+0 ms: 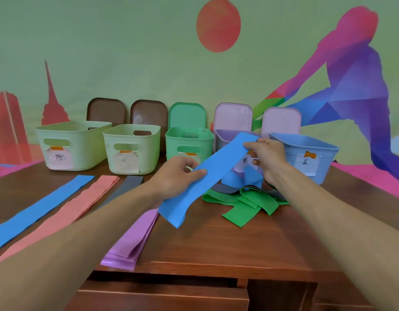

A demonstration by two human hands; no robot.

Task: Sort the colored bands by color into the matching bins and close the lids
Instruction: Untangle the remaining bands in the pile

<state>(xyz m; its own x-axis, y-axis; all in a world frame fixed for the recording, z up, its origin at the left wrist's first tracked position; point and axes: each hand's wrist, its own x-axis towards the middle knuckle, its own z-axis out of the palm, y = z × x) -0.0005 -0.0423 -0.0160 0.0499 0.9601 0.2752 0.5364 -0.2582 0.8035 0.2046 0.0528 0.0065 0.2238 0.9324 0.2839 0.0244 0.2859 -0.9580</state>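
Green wall, painted with a red disc and a purple-and-pink running figure, fills the upper part of the frame. Below it a brown wooden counter carries five open bins in a row. From left to right these are the far-left pale green bin, the second pale green bin, the mint green bin, the purple bin and the blue bin, each with a paper label on its front. Behind them, leaning upright against the wall, stand two brown lids, a green lid and two pink lids. At centre frame both hands hold a blue band in the air above the counter, stretched on a slant in front of the purple bin. The right hand pinches its upper end and the left hand pinches it lower down with the thumb on top, while the free end hangs toward the counter. Under the right hand lies a loose heap of green bands with grey strips showing beneath it. In the lower left of the frame, flat on the counter side by side, lie a second blue band, a salmon band, a grey band partly hidden by the left forearm, and a stack of purple bands reaching the counter's front edge.
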